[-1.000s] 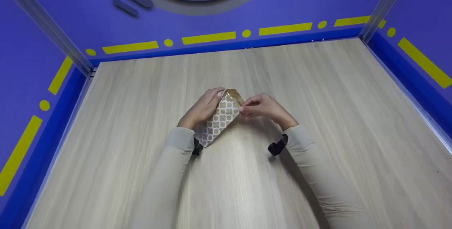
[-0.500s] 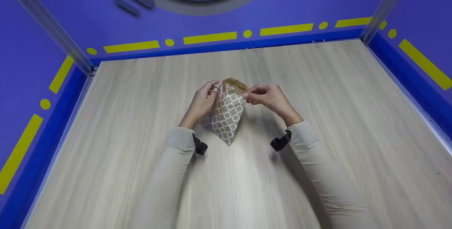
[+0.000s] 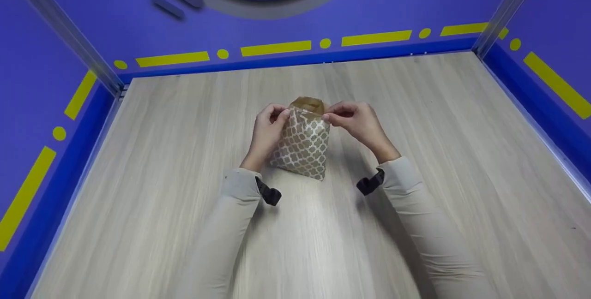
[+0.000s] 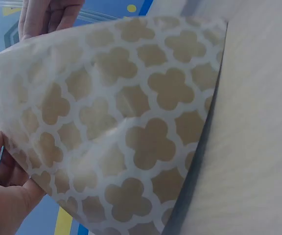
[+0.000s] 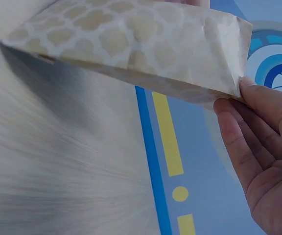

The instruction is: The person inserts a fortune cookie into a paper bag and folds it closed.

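A paper bag (image 3: pixel 304 144) with a tan-and-white quatrefoil pattern stands tilted at the middle of the table, its brown inside showing at the open mouth. My left hand (image 3: pixel 268 128) pinches the left edge of the mouth between thumb and fingers. On the other side, my right hand (image 3: pixel 360 121) pinches the right top corner. In the left wrist view the patterned face of the bag (image 4: pixel 126 112) fills most of the picture, with the left hand (image 4: pixel 6 191) at its lower edge. The right wrist view has the right hand's (image 5: pixel 263 132) thumb and fingertips on the bag's corner.
The wood-grain table (image 3: pixel 161 151) spreads around the bag. A blue-purple back wall (image 3: pixel 277 31) with yellow dashes stands behind it, with side walls left and right. A black wrist camera (image 3: pixel 270 193) sits on the left sleeve, another wrist camera (image 3: pixel 370 182) on the right.
The bag has been turned from lying slanted to facing me more squarely, and its mouth has risen and widened. Both hands moved up the picture; the left now pinches the mouth's edge.
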A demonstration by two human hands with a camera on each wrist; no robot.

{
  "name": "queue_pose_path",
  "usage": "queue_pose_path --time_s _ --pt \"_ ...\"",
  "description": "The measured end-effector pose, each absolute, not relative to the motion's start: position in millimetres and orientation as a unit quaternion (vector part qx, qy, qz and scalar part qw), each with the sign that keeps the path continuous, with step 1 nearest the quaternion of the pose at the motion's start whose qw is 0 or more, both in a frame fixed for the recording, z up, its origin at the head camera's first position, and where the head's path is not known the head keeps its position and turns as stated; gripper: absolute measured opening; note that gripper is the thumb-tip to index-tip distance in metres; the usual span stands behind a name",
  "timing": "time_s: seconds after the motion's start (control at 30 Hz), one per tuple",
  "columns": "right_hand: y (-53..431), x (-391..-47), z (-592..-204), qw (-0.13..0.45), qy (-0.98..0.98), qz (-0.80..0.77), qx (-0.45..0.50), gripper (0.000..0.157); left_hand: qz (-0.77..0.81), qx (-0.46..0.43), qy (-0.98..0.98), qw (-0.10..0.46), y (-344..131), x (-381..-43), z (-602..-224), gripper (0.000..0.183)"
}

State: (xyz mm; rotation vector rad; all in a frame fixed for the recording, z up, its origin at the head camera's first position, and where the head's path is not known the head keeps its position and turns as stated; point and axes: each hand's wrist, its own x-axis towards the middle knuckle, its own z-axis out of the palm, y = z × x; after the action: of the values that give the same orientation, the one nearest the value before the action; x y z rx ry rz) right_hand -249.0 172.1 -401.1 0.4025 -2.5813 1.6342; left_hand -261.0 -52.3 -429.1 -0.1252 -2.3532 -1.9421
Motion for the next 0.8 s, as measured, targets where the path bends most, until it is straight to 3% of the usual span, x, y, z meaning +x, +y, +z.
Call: queue_pose_path --time_s 0.8 --pt "183 -251 -406 0.098 -0.820 0.543 0.149 0.029 -0.729 -0.040 -0.680 0.068 -39 -240 -442 0.010"
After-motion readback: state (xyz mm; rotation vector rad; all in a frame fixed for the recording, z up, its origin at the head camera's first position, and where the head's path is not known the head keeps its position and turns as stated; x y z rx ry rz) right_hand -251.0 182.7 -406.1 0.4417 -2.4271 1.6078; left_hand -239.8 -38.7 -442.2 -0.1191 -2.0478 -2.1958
